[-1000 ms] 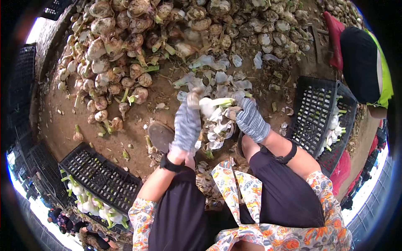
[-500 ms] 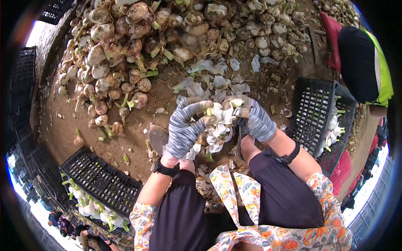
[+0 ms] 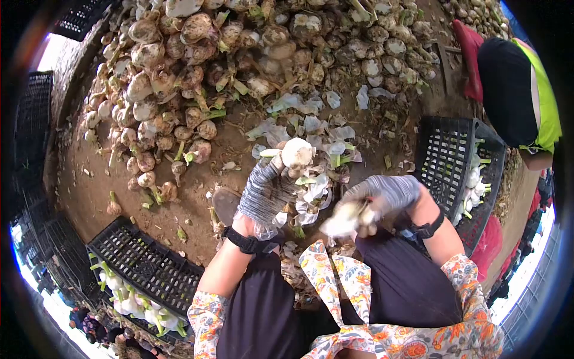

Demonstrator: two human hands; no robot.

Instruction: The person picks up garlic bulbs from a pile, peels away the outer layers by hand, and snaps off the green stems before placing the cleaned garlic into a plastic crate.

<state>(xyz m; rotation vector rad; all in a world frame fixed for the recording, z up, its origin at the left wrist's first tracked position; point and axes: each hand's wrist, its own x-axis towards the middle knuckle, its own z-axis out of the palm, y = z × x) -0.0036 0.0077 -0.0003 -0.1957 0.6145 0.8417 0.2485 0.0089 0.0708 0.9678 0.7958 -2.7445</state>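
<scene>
My left hand (image 3: 266, 188), in a grey striped knit glove, grips a peeled white garlic bulb (image 3: 297, 153) whose pale green stem points left. In a matching glove, my right hand (image 3: 385, 200) is low over my right knee and smeared by motion. White garlic skin (image 3: 341, 221) hangs blurred at its fingers, which look curled around it. Between the hands, a heap of shed garlic skins (image 3: 311, 194) lies on the ground. Beyond them spreads a big pile of unpeeled garlic bulbs (image 3: 197, 54), dirty and brownish.
A black plastic crate (image 3: 149, 257) with clean garlic stands at lower left. Another black crate (image 3: 445, 161) holding white bulbs is at right. A person in black and bright yellow clothing (image 3: 514, 90) is at upper right. Loose skins (image 3: 299, 105) litter the brown dirt floor (image 3: 89, 179).
The hands were together at the bulb and are now apart. My left hand has turned the bulb upward, while my right hand has moved down and right with a piece of skin.
</scene>
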